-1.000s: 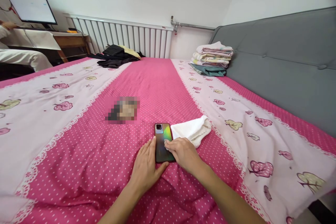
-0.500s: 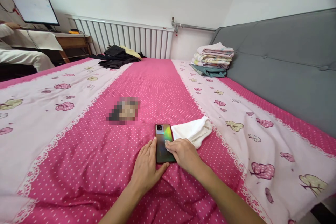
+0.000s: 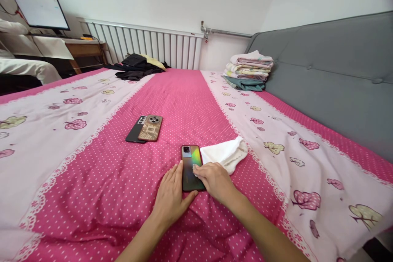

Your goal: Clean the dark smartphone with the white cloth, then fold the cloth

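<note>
A smartphone [image 3: 190, 180] with a shiny green-gold back lies back up on the pink bedspread in the head view, its camera end pointing away from me. My left hand [image 3: 172, 192] rests flat along its left side, fingers stretched out and thumb by the lower edge. Pinched in the fingers of my right hand [image 3: 215, 178] is a small crumpled white wipe [image 3: 195, 170], pressed on the phone's back near its right edge. Mostly covered by these fingers, the wipe cannot be made out fully. A white cloth [image 3: 224, 151] lies just right of the phone, partly behind my right hand.
Farther left lie a black phone [image 3: 135, 132] and a gold-patterned phone [image 3: 151, 127], overlapping. Dark clothes [image 3: 135, 65] and a folded fabric stack [image 3: 249, 69] are at the back. A grey headboard [image 3: 331, 57] borders the right. Another person's white sleeve [image 3: 12, 27] shows by the monitor [image 3: 41, 11].
My hands, the phone and the wipe look nearly unmoved. The other person's arm at far left has shifted slightly. The spot with the two other phones, pixelated before, is now sharp.
</note>
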Available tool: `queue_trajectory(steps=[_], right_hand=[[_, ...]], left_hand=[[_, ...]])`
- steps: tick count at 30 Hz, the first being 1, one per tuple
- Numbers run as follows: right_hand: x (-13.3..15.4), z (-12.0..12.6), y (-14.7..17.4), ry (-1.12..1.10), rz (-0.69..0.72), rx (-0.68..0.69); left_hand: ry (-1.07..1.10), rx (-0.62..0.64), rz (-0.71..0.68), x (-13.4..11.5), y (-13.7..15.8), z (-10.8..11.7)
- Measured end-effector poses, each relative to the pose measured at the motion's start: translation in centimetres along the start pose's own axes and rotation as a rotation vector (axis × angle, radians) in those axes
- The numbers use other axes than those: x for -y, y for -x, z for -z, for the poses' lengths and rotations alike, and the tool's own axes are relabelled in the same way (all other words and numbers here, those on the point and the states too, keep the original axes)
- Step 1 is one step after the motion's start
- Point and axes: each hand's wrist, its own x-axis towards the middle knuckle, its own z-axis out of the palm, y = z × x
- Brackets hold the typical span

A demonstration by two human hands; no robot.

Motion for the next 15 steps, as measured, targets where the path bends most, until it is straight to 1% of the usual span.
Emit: queue_trajectory(steps=[8,15], right_hand=[[0.01,0.12,0.04,-0.009,0.005,0.013],[0.04,0.48,-0.02,-0.060,0.010,0.020]], left_hand=[[0.007,-0.005,0.001,0.10,0.06,-0.05],[-0.016,-0.023,-0.015,0.20,0.14,-0.22]])
